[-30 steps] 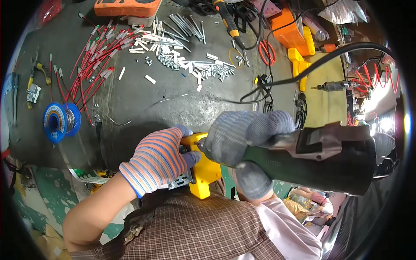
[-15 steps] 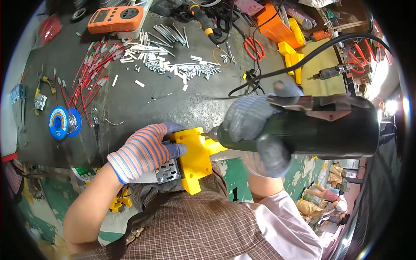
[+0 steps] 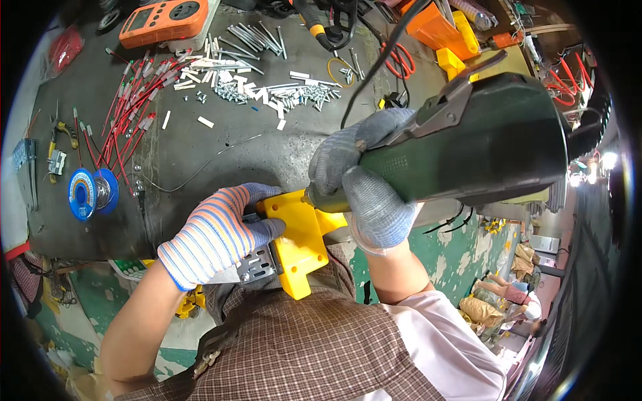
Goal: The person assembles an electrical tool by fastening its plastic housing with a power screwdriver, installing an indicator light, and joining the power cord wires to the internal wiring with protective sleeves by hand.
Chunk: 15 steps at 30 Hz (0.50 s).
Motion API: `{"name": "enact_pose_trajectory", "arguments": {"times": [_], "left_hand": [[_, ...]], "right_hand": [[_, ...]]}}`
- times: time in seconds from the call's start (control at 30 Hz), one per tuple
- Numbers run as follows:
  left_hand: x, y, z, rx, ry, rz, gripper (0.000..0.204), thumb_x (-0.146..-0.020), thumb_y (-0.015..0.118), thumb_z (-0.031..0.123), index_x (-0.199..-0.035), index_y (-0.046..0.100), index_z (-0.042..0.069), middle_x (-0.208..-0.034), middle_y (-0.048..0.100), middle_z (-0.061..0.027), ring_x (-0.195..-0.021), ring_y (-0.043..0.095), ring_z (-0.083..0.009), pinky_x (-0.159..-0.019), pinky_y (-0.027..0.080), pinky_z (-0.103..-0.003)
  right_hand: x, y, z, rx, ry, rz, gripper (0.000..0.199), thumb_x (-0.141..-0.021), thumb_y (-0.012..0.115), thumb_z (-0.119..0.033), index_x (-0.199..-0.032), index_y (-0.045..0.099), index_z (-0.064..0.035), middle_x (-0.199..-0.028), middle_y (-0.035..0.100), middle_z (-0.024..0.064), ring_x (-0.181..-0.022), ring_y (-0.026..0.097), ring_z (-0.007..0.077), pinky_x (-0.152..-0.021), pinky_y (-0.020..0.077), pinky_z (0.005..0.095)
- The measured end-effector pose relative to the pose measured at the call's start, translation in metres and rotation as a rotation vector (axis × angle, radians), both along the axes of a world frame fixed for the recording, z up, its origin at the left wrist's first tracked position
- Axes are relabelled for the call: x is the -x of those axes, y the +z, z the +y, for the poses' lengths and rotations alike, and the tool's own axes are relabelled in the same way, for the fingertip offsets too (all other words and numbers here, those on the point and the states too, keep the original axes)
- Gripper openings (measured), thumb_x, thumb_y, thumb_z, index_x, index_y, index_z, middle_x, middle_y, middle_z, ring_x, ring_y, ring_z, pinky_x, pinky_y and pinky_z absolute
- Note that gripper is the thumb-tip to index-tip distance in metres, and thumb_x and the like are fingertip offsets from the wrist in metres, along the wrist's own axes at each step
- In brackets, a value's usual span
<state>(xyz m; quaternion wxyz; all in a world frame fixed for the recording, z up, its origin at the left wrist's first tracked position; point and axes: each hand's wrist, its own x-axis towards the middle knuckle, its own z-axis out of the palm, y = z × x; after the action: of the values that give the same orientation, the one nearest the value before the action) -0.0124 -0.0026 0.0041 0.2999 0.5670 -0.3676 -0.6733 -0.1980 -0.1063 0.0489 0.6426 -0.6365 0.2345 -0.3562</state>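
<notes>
My left hand (image 3: 217, 234), in a striped knit glove with grey fingertips, grips a yellow plastic housing (image 3: 299, 247) at the table's front edge. The housing has small holes near its corners. A perforated metal bracket (image 3: 259, 265) juts out from it beneath my left fingers. In my right hand (image 3: 378, 204), gloved alike, is a dark green electric screwdriver (image 3: 468, 144) with a long metal lever. It lies nearly level, its nose against the housing's upper right corner. The bit is hidden there.
Screws and white sleeves (image 3: 294, 97) are strewn across the table, beside red wires (image 3: 130, 110). A blue solder spool (image 3: 82, 194) and pliers (image 3: 63, 137) sit left. An orange meter (image 3: 164, 23), red-handled scissors (image 3: 399, 61) and an orange bin (image 3: 438, 30) stand farther back. A black cable (image 3: 381, 57) arches overhead.
The screwdriver's nose has come left, up to the housing, covering the bit that showed before. Its rear end has tilted up. My left hand keeps hold of the housing.
</notes>
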Motion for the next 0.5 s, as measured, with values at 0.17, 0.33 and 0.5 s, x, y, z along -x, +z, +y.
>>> {"name": "enact_pose_trajectory", "arguments": {"times": [0.17,0.33,0.5], "left_hand": [[-0.001,-0.008,-0.003,0.045,-0.041,0.041,0.039,-0.083,0.069,0.006,-0.119,0.058,-0.004,-0.099,0.067,-0.0059,-0.091,0.059,-0.0085,-0.082,0.05,-0.025],[-0.015,-0.002,-0.015,0.179,-0.176,-0.081,0.041,-0.084,0.072,0.012,-0.121,0.06,0.0,-0.102,0.069,-0.0056,-0.092,0.061,-0.0088,-0.083,0.051,-0.026],[-0.013,0.005,-0.015,0.18,-0.107,-0.332,0.035,-0.082,0.072,0.01,-0.115,0.063,0.001,-0.1,0.069,-0.0072,-0.09,0.064,-0.0165,-0.081,0.052,-0.029]], "right_hand": [[0.001,0.003,0.004,-0.059,0.07,0.002,0.025,-0.084,0.058,-0.015,-0.106,0.054,-0.0044,-0.093,0.053,0.0061,-0.095,0.053,0.0183,-0.093,0.0445,0.0379],[-0.001,0.055,0.011,0.018,0.099,-0.09,0.046,-0.086,0.059,-0.022,-0.122,0.04,-0.0025,-0.082,0.052,0.0049,-0.076,0.051,0.0175,-0.077,0.0438,0.036],[-0.003,0.059,0.017,0.103,0.111,-0.198,0.079,-0.087,0.061,-0.033,-0.145,0.02,0.0,-0.065,0.051,0.0028,-0.049,0.048,0.0163,-0.054,0.0429,0.0331]]}}
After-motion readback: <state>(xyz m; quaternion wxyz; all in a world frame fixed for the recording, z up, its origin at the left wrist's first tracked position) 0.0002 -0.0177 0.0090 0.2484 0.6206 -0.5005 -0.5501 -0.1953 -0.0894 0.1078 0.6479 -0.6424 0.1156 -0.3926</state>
